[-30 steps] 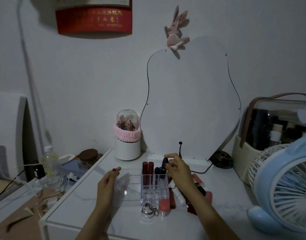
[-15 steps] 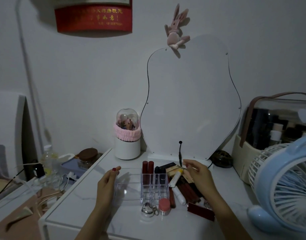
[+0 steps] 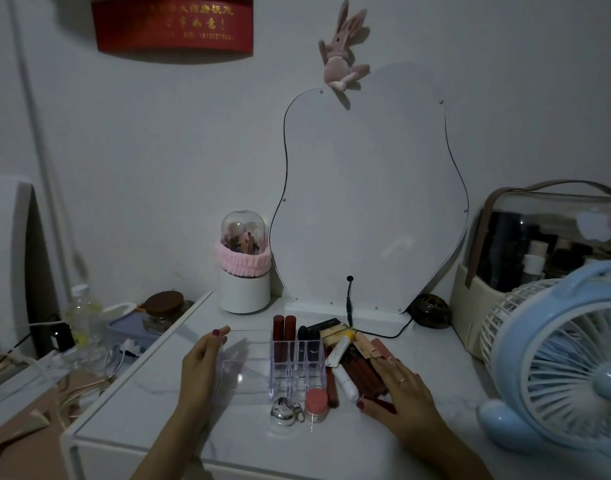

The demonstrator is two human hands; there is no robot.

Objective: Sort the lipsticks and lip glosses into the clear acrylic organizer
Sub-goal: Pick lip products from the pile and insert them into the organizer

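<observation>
While the left hand [image 3: 202,367] pinched the clear acrylic organizer's [image 3: 259,365] left wall, two red lipsticks [image 3: 284,336] stood in its far slots; right hand [image 3: 402,393], fingers spread, rested on the loose lipstick pile [image 3: 361,370] just right of it.

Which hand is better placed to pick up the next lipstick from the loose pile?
The right hand. It rests open on the pile of loose lipsticks to the right of the clear acrylic organizer. The left hand is at the organizer's far left end, gripping its edge and steadying it.
</observation>
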